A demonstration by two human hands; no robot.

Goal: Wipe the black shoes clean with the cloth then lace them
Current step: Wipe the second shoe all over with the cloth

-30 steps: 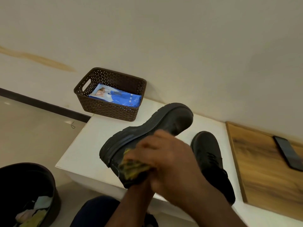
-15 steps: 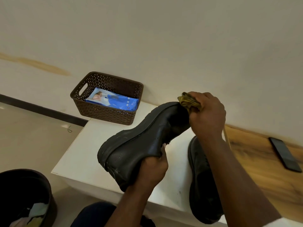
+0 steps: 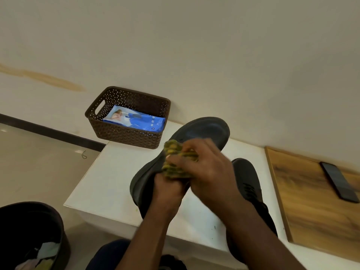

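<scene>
While our left hand (image 3: pixel 167 189) grips the raised black shoe (image 3: pixel 202 131), our right hand (image 3: pixel 206 168), clutching the yellow-green cloth (image 3: pixel 175 160), has returned from toe to midsole: wiping continues, lacing pending.

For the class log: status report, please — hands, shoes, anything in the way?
Left hand grips raised shoe. Right hand presses cloth on it. Second shoe on table. Nothing blocking.

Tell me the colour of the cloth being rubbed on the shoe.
Yellow-green, mottled with darker patches; the cloth shows in the head view.
</scene>
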